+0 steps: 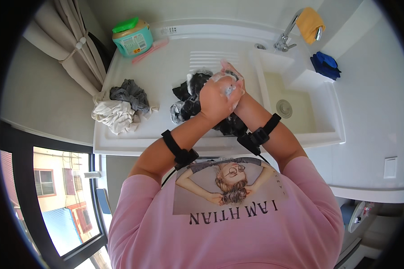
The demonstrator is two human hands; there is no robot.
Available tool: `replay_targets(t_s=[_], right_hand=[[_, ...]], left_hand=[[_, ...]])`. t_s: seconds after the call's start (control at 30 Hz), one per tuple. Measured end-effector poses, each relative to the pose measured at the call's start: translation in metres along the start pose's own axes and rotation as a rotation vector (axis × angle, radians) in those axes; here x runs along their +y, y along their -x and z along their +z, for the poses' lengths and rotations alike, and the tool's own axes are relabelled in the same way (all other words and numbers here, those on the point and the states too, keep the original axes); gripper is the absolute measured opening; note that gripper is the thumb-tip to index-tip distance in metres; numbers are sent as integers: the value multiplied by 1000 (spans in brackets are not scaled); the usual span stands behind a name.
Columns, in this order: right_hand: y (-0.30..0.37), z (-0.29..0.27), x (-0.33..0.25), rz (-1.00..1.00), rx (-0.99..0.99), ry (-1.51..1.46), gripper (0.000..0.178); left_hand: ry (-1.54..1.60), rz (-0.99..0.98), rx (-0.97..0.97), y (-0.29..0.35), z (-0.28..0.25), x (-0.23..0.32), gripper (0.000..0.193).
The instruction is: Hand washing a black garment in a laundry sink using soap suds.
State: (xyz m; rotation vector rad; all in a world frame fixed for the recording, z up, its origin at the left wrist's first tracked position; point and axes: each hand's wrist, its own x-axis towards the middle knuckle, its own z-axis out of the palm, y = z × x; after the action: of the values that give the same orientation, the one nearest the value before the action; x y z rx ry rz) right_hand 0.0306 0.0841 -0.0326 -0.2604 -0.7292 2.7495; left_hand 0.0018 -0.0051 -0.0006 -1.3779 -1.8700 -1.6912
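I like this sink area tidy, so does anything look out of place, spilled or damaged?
One mild oddity: a yellow cloth hangs over the curved, silvery metal faucet, covering part of it. The white foamy suds on the bare left hand and crumpled black fabric look ordinary. I see no obvious spill or damage.

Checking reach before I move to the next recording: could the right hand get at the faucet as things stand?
Probably yes: the right hand is against the left hand, but nothing seems to block its way to the faucet.
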Motion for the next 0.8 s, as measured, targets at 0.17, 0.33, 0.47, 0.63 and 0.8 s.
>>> replay_targets(t_s=[0.17,0.33,0.47,0.63,0.8], right_hand=[[10,15,16,-93,296,250,20],[17,42,12,-58,429,384,28],[11,9,13,49,164,-59,33],[21,46,19,105,438,321,32],[8,20,5,207,-525,-168,25]], left_hand=[[-83,-314,25,-3,-2,-32,31],[-63,-459,-63,-9,-11,-32,35],[-128,-153,-45,3,-6,-12,35],[-148,-645,-168,-18,-27,-30,29],[-216,184,-161,6,-7,-23,21]])
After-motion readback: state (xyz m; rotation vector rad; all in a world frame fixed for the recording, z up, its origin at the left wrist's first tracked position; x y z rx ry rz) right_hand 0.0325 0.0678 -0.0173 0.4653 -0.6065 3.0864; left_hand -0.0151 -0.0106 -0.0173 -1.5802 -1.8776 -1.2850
